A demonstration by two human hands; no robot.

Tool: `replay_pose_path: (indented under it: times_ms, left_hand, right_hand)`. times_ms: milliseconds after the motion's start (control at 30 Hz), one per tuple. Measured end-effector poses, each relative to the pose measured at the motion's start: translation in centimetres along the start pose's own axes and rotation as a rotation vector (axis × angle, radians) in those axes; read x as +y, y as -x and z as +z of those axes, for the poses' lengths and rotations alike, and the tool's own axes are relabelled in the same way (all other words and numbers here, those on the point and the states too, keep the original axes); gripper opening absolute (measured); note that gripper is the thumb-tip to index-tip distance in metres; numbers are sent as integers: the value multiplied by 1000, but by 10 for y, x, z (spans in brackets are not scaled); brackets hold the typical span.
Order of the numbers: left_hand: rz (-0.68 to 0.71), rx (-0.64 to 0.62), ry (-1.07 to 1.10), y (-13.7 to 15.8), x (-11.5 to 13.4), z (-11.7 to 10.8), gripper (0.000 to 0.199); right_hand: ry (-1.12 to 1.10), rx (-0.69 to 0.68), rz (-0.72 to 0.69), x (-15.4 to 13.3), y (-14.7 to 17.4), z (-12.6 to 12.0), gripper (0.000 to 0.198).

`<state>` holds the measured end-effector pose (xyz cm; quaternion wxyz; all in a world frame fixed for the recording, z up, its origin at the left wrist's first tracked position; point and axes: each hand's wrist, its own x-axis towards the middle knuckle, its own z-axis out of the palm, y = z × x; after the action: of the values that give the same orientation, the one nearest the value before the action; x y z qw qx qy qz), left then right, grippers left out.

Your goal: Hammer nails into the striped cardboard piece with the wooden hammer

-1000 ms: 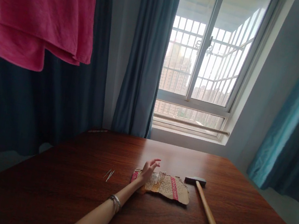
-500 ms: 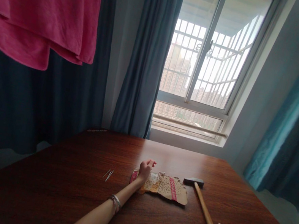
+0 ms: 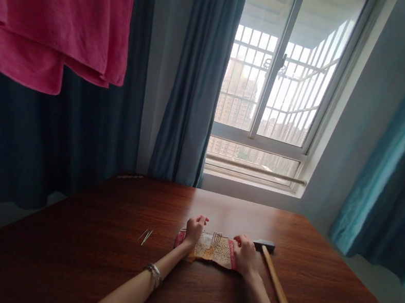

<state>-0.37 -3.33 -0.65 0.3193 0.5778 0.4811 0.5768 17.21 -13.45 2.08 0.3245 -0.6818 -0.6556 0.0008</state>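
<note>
A patterned piece of cardboard [image 3: 222,254] with pink bands and many small dots or holes lies on the wooden table. Several thin nails [image 3: 217,237] stand upright near its far edge. Over its left end is my left hand [image 3: 194,229], fingers curled in; whatever they hold, if anything, is hidden. My right hand [image 3: 245,254] covers the right end, its fingers bent over the cardboard near the far edge. Just right of that hand lies a hammer [image 3: 281,296] with a wooden handle and dark head, the head partly behind my fingers.
Several loose nails [image 3: 146,236] lie on the table [image 3: 90,257] to the left. A pink cloth [image 3: 61,17] hangs at upper left before dark blue curtains [image 3: 200,78]. Beyond the table's far edge is a barred window [image 3: 272,80].
My right hand has left the end of the hammer's handle and moved forward and left onto the cardboard. The hammer stays on the table; my left hand keeps its place.
</note>
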Motion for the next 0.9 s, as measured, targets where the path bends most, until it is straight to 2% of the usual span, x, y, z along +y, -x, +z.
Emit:
replay_pose_path:
  times_ms: [100, 200, 467, 633, 767, 833, 900]
  left_hand:
    - [5, -4, -21, 1, 2, -1, 37]
    - [21, -21, -42, 1, 4, -3, 36]
    - [-1, -29, -97, 6, 13, -3, 36]
    - [65, -83, -117, 3, 23, -9, 38]
    - [102, -218, -160, -13, 45, -27, 36]
    - [29, -340, -209, -19, 52, -45, 35]
    - [11, -443, -360, -24, 55, -71, 30]
  right_hand:
    - [14, -27, 3, 5, -14, 19, 13]
    - [13, -36, -9, 5, -13, 30, 12]
    - [-45, -14, -51, 10, -7, 33, 13]
    - [-69, -5, -48, 13, -7, 35, 13]
    - [-85, 5, -50, 12, -6, 34, 13]
    - [-91, 10, -49, 12, -6, 33, 13]
    - [-98, 14, -45, 12, -6, 33, 13]
